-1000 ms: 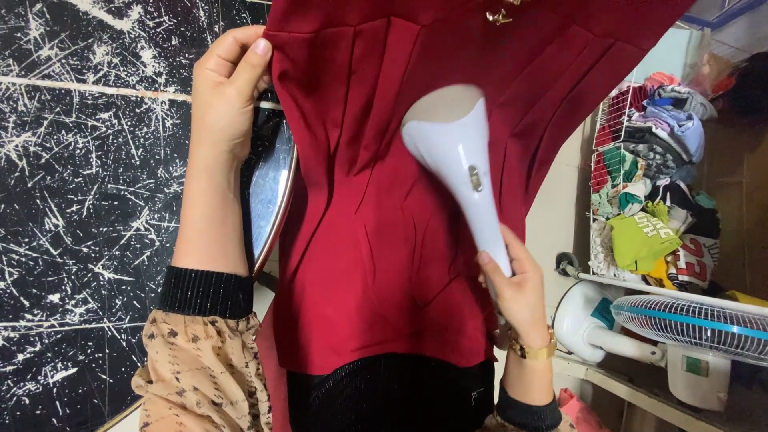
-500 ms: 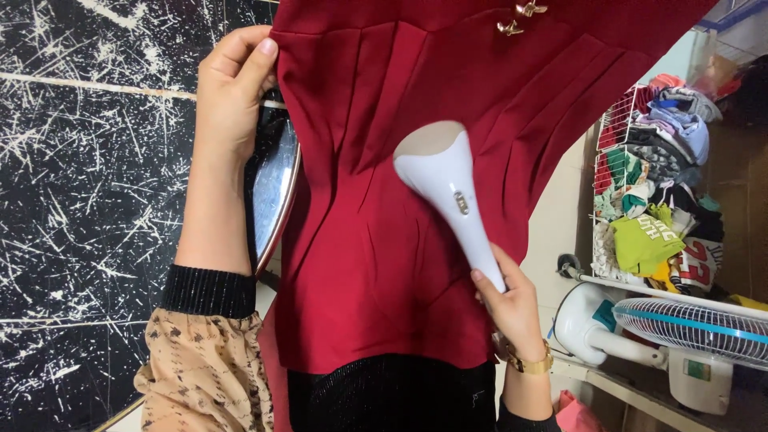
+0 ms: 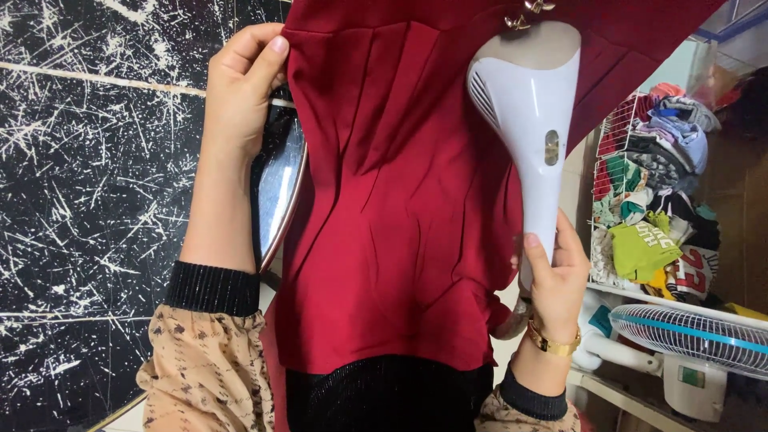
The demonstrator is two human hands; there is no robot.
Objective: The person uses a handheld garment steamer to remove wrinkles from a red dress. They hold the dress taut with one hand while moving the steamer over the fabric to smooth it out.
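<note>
A right hand (image 3: 556, 280) wraps closed around the slim lower handle of a white garment steamer (image 3: 530, 120), thumb up the front of the shaft, a gold bracelet (image 3: 552, 344) at the wrist below. The steamer's broad head stands at the top of a dark red dress (image 3: 400, 216), its flat face turned to the cloth just under two small gold buttons (image 3: 528, 14). Whether the face touches the cloth cannot be told.

To the left of the steamer, the left hand (image 3: 244, 76) pinches the dress's upper edge, fingers curled shut on the fabric with the thumb on the front, holding it taut. The dress hangs down the middle of the view, pleated and gathered at the waist, its hem ending over a black ribbed panel (image 3: 388, 392).

The cloth looks soft, light and limp, likely to sag or bunch wherever it is not held; an edge or seam gives the surest hold. The steamer seems rigid, smooth plastic, top-heavy at the head, best gripped low on the handle as here.

Behind the dress's left edge leans a mirror (image 3: 280, 192) against a black scratched wall (image 3: 88, 200). To the steamer's right stands a wire rack (image 3: 624, 128) heaped with folded clothes (image 3: 660, 200), and below it a white fan (image 3: 696, 340).
</note>
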